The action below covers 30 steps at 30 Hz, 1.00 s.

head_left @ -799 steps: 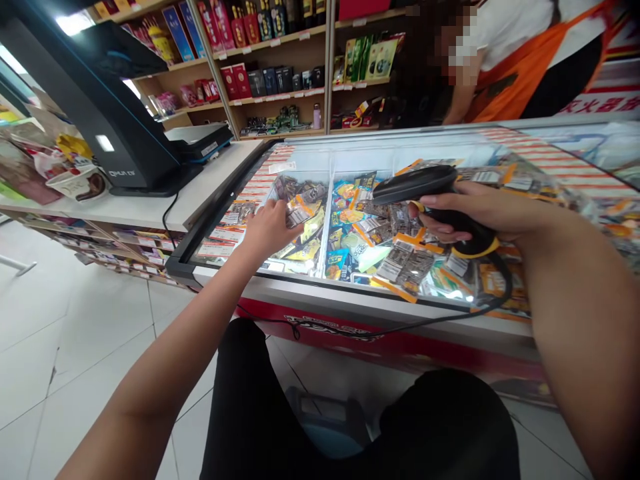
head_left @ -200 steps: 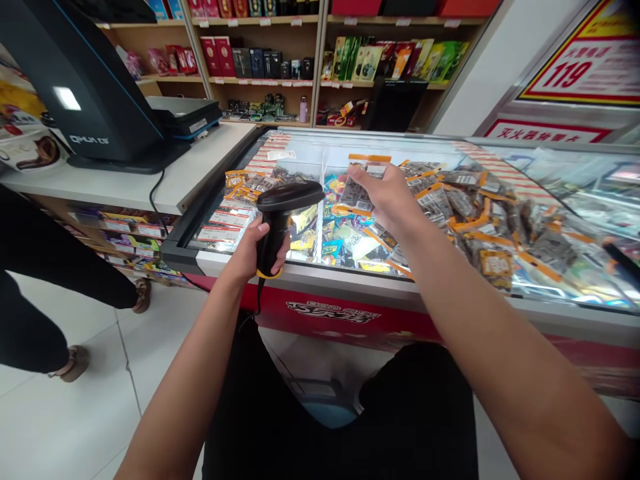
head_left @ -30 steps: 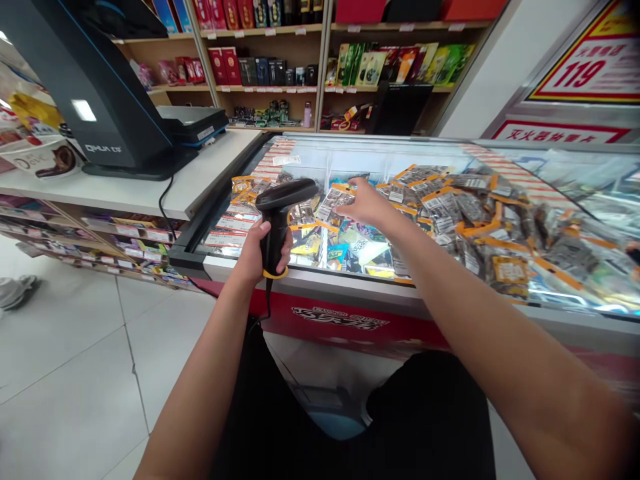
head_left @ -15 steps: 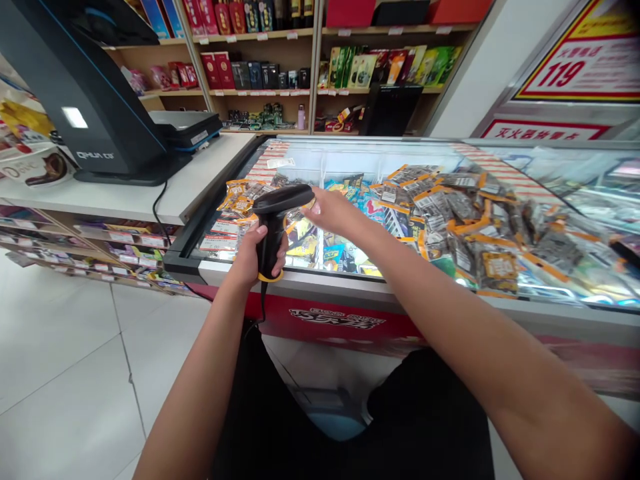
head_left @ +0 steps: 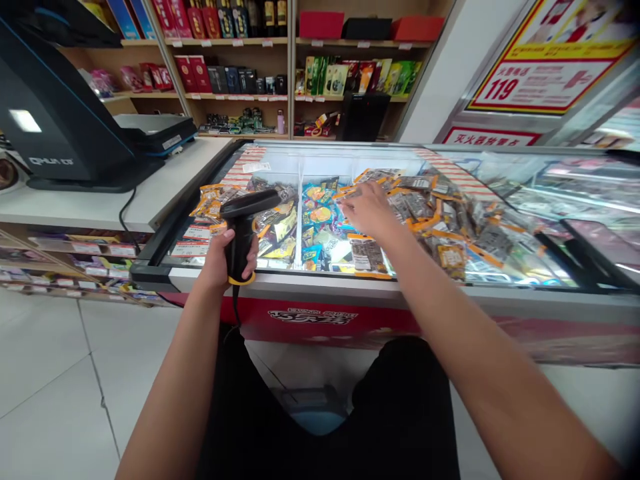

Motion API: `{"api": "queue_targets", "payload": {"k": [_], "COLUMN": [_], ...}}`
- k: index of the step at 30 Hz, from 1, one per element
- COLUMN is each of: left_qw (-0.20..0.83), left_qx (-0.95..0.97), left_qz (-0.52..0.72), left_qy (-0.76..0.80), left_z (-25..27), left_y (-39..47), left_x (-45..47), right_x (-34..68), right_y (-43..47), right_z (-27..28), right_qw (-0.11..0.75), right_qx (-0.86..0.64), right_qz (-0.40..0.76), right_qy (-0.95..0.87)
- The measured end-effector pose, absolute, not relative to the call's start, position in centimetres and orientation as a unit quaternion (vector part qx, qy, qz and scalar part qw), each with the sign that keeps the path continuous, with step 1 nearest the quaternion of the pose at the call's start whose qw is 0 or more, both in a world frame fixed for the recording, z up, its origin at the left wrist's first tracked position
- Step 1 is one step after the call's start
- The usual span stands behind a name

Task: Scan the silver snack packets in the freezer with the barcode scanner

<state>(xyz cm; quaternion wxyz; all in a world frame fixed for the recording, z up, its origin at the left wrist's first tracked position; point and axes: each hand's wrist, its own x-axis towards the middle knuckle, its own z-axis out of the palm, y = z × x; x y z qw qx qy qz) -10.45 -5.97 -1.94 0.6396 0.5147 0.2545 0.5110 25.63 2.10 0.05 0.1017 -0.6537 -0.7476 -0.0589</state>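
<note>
My left hand (head_left: 217,261) is wrapped round the handle of a black barcode scanner (head_left: 250,204) with a yellow base rim. The scanner's head points right, and a cord hangs from its handle. My right hand (head_left: 374,212) is over the left edge of a pile of snack packets (head_left: 413,204), which have orange edges and dark contents. Its fingers are bent but apart, near or touching a packet; the exact contact is unclear. A single packet (head_left: 369,255) lies just below that hand. More orange-edged packets (head_left: 210,202) rest on the left, beside the scanner.
The packets lie on the glass top of a chest freezer (head_left: 345,283), with colourful packs inside. A counter (head_left: 125,207) at left bears a dark terminal (head_left: 75,127) with a scale. Stocked shelves (head_left: 235,43) stand behind. A tablet-like dark frame (head_left: 600,253) is at right.
My right hand has moved right, from the scanner's head to the packet pile. My left hand still holds the scanner. The view has shifted, so the surroundings appear further left.
</note>
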Motion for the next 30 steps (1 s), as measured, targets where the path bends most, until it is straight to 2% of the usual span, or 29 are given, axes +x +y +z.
{"api": "queue_targets", "payload": {"k": [11, 17, 22, 24, 30], "left_qw": [0.673, 0.678, 0.603, 0.605, 0.614], "left_qx": [0.518, 0.507, 0.526, 0.526, 0.523], "left_qz": [0.47, 0.49, 0.526, 0.516, 0.518], "left_qy": [0.239, 0.211, 0.289, 0.301, 0.286], "left_z": [-0.6, -0.4, -1.6, -1.7, -1.4], "left_y": [-3.2, -1.8, -3.7, -4.4, -5.1], "left_x": [-10.4, -8.0, -6.4, -6.1, -6.0], "right_x": [23.2, 24.1, 24.0, 23.7, 23.7], "right_y": [0.3, 1.2, 1.9, 2.1, 2.0], "right_z": [0.5, 0.9, 0.6, 0.6, -0.2], "right_qw": [0.148, 0.248, 0.375, 0.413, 0.447], "right_qx": [-0.73, -0.718, -0.683, -0.675, -0.606], "right_qz": [-0.011, 0.084, 0.108, 0.149, 0.256], "right_qy": [-0.667, -0.645, -0.618, -0.593, -0.605]}}
